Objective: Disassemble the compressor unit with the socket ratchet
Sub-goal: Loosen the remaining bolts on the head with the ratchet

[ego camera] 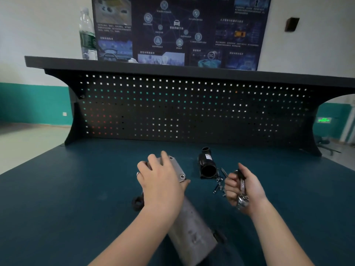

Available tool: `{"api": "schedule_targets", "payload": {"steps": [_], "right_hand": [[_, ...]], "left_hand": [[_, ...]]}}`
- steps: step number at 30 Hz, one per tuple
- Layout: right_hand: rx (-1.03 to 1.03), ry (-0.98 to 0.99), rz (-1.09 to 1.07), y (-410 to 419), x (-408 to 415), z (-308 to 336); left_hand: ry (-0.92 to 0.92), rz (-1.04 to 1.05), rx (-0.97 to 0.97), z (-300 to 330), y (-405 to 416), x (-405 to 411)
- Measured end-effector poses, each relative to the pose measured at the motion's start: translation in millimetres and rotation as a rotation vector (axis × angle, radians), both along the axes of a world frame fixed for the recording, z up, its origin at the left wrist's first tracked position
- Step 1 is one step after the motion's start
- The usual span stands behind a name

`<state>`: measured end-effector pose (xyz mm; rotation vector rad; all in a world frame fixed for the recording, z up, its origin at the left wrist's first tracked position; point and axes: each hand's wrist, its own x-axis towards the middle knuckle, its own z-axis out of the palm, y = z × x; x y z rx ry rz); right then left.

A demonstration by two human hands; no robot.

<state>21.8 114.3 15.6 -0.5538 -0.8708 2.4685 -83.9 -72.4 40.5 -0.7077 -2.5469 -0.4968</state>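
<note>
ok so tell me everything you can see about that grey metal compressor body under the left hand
The compressor body is a long, dull grey metal cylinder, scuffed and stained, lying on its side on the blue bench top, running from near the camera away to the upper left. Its far end carries a lighter flange with bolt holes. The left hand rests over that end, fingers curled over it.

Workbench top (76, 189): dark teal-blue. Pegboard back panel (192, 112): black, regular grid of small square holes showing white, green and red through. Compressor body (190, 227): dull grey metal, dark blotches. Detached housing (207, 166): black, small white label. Socket ratchet (242, 191): bright chrome, black grip. Loose bolts (218, 186): silver. Wall: white over a teal band. Poster (180, 29): navy, pale blue graphics.
</note>
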Motion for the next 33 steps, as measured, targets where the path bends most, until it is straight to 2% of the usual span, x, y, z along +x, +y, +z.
{"api": "schedule_targets", "payload": {"steps": [3,5,8,12,15,19,24,29,33], "right_hand": [[-0.05,-0.02,-0.034,-8,-3,-3],[-0.078,-0.038,-0.065,-11,-6,-4],[-0.089,-0.055,-0.075,-10,-8,-6],[-0.074,-0.032,-0.068,-7,-6,-6],[-0.036,-0.019,-0.074,-6,-3,-3],[0.033,0.023,-0.103,-12,1,5],[0.105,0.187,-0.14,-43,9,22],[0.228,0.342,-0.257,-94,24,30],[0.189,0.417,-0.424,-125,20,26]], "left_hand": [[0.068,-0.123,-0.127,6,-11,-11],[0.098,-0.262,-0.299,17,-24,-29],[0.061,-0.44,-0.445,36,-37,-52],[0.033,-0.645,-0.32,35,-36,-54],[0.026,-0.684,-0.17,25,-40,-54],[0.06,-0.609,-0.116,16,-45,-49],[0.044,-0.453,-0.007,3,-46,-38],[0.062,-0.219,-0.055,6,-33,-15],[0.054,-0.032,-0.123,7,-23,12]]}}
